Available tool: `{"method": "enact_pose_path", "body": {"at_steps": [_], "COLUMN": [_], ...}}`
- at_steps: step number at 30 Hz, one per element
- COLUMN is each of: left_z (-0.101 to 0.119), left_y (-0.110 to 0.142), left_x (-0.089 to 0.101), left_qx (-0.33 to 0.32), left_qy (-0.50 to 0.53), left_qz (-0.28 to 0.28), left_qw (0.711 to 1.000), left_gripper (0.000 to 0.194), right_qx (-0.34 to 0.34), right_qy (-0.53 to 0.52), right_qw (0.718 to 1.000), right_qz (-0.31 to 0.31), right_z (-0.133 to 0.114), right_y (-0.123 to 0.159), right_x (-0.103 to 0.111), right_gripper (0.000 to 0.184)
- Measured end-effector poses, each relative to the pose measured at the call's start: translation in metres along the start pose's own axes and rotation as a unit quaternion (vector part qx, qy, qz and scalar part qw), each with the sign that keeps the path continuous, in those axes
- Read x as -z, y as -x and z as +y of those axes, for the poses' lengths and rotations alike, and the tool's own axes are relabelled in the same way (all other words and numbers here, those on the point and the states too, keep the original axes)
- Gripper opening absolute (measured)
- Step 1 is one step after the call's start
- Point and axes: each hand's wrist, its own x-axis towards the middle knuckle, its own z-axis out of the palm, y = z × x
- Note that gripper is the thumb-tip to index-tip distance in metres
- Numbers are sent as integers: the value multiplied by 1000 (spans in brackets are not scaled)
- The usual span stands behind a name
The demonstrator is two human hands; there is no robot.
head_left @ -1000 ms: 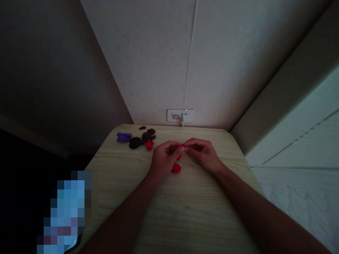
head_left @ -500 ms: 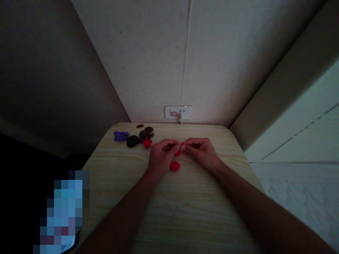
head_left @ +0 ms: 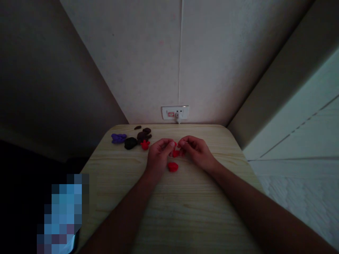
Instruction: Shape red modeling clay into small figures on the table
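My left hand (head_left: 159, 152) pinches a small bit of red modelling clay (head_left: 175, 144) between thumb and forefinger. My right hand (head_left: 197, 150), just to its right, has thumb and forefinger pressed together on what looks like another scrap of the same clay; the fingers mostly cover it. Below the fingertips lies a red clay piece (head_left: 176, 153), partly between the hands. Nearer to me, a rounded red clay lump (head_left: 173, 167) rests on the wooden tabletop (head_left: 169, 204).
Left of my hands lie a small red clay shape with points (head_left: 145, 145), a black lump (head_left: 130, 143), dark brown pieces (head_left: 143, 137) and a purple piece (head_left: 118, 138). A wall socket (head_left: 175, 113) with a plug is behind the table. A blurred-out screen (head_left: 63, 208) shows lower left.
My hands have drawn slightly apart, and the red clay between the fingertips now shows as separate bits. The whole view has shifted a little.
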Motion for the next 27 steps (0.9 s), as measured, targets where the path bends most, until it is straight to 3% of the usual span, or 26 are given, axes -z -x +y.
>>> {"method": "enact_pose_path", "body": {"at_steps": [6,13,20,27], "left_z": [8,7,7,8], "left_y": [2,6,9,17], "left_x": [-4,-2,1,-2], "left_qx": [-24,-61,-84,-79], "left_qy": [-60,-129,-197,-183], "left_qz": [21,0,-5,-51], "left_qw": [998,990,977,978], "left_gripper": [18,18,13,21], "right_qx": [-1,29,36,20], "right_qy": [-18,66,121,43], "right_qw": [1000,997,992,999], "right_qz": [15,41,21,4], "right_z": [2,0,-7,-14], "right_y": [1,3,7,8], "right_x": [-2,2,1,-4], "right_gripper": [34,31,27,28]}}
